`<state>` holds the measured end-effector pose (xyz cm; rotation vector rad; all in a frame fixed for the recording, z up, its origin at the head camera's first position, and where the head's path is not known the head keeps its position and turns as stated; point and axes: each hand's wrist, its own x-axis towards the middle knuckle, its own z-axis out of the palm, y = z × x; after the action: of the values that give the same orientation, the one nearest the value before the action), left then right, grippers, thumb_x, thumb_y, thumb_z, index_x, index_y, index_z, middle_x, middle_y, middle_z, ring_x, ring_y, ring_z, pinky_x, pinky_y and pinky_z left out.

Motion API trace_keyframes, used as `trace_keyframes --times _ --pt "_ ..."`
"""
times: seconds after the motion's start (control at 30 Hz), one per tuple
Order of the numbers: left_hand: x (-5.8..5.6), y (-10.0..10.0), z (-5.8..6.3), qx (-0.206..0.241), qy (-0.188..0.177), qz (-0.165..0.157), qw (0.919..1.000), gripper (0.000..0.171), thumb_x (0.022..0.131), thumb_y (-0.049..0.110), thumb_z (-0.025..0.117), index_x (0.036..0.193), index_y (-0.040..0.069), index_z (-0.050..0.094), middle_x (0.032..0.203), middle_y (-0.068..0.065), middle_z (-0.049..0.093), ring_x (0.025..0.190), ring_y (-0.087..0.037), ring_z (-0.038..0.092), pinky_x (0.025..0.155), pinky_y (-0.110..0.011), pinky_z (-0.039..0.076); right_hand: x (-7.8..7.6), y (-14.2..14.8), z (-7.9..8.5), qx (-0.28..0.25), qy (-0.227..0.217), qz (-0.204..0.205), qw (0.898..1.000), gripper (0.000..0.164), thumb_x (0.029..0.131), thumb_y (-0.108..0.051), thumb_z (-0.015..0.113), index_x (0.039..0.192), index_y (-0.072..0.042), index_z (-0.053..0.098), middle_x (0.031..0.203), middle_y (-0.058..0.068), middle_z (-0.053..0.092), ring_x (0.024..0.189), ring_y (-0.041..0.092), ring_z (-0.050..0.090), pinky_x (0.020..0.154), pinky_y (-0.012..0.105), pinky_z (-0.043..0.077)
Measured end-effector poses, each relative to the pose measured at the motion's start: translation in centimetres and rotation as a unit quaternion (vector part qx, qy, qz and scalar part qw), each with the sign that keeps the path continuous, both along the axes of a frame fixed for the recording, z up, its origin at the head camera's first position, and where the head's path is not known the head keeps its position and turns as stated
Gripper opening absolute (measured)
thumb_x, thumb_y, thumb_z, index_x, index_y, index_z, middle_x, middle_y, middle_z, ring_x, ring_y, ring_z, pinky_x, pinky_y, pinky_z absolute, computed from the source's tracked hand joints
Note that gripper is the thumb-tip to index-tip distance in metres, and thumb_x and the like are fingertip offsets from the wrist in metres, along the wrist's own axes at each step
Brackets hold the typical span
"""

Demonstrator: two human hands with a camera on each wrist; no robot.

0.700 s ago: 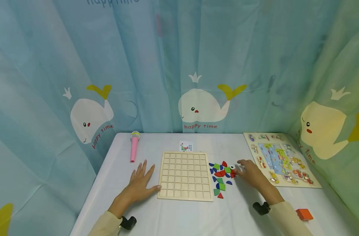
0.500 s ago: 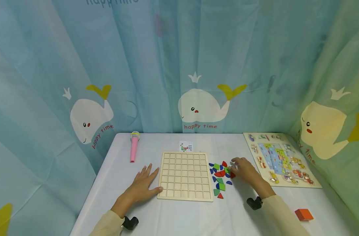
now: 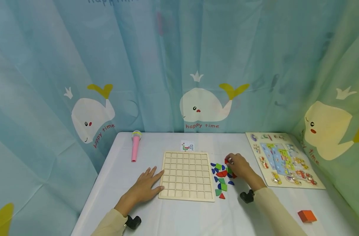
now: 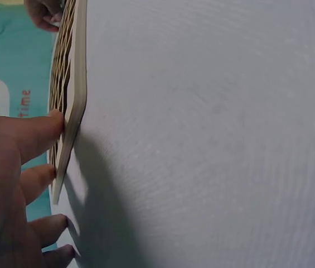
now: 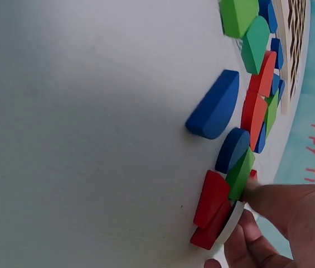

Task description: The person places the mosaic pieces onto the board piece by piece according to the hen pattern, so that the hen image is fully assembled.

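Note:
My left hand [image 3: 144, 187] rests at the left edge of a wooden grid board [image 3: 186, 175], fingers spread. Its thumb and index finger touch the rim, as the left wrist view also shows. My right hand [image 3: 239, 165] is over the far right of a pile of coloured wooden blocks, thumb and fingertips pinching a red quarter-circle block [image 3: 226, 161]. In the right wrist view the thumb hides most of that block. Beside the fingers there lie a green block [image 5: 240, 174], a white disc [image 5: 231, 224] and red blocks [image 5: 211, 196]. Blue half-circle blocks [image 5: 215, 106] lie nearby.
A small pattern card [image 3: 187, 146] lies behind the board. A pink toy microphone [image 3: 135, 146] is at the back left. At the right are a picture puzzle board [image 3: 263, 175] and an orange block [image 3: 307, 216]. A curtain [image 3: 156, 65] surrounds the table.
My right hand has moved left and away from me over the blocks, its fingertips closing on the red quarter-circle block. My left hand has slid slightly right, onto the board's edge.

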<state>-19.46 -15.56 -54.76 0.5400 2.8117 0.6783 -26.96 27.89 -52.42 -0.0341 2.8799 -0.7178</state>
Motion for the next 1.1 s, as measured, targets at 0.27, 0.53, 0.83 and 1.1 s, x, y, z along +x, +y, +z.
trace_keyframes --times 0.27,0.53,0.83,1.1 --pt "-0.1 -0.3 0.4 -0.001 -0.005 -0.004 1.0000 0.063 0.106 0.044 0.061 0.163 0.022 0.044 0.172 -0.020 0.029 0.160 -0.046 0.020 0.127 -0.067 0.020 -0.2 -0.7 -0.3 0.001 0.019 -0.027 0.999 0.029 0.102 -0.016 0.069 0.126 0.000 0.062 0.117 0.026 0.057 0.098 0.035 0.057 0.083 0.047 0.060" --pt "-0.3 -0.4 0.2 0.001 -0.003 -0.007 1.0000 0.063 0.106 0.045 0.060 0.163 0.023 0.044 0.172 -0.020 0.029 0.160 -0.046 0.020 0.127 -0.066 0.019 -0.2 -0.9 -0.7 0.012 0.041 -0.027 0.999 0.025 0.102 -0.005 0.065 0.126 0.003 0.061 0.123 0.030 0.053 0.103 0.039 0.054 0.092 0.053 0.058" --pt "-0.3 -0.4 0.1 0.003 -0.007 -0.002 1.0000 0.063 0.106 0.045 0.061 0.163 0.023 0.044 0.172 -0.020 0.029 0.160 -0.046 0.019 0.127 -0.066 0.018 -0.5 -0.9 -0.7 0.001 0.032 -0.024 0.999 0.026 0.103 -0.001 0.061 0.128 0.005 0.059 0.125 0.029 0.053 0.106 0.038 0.054 0.099 0.055 0.055" --pt "-0.3 -0.4 0.2 0.008 -0.006 -0.007 0.9999 0.064 0.105 0.044 0.062 0.162 0.021 0.045 0.171 -0.021 0.030 0.160 -0.047 0.020 0.127 -0.066 0.019 -1.0 -1.4 -0.9 -0.009 0.047 -0.005 0.999 0.027 0.103 -0.002 0.062 0.128 0.007 0.061 0.124 0.029 0.056 0.104 0.036 0.057 0.101 0.056 0.055"
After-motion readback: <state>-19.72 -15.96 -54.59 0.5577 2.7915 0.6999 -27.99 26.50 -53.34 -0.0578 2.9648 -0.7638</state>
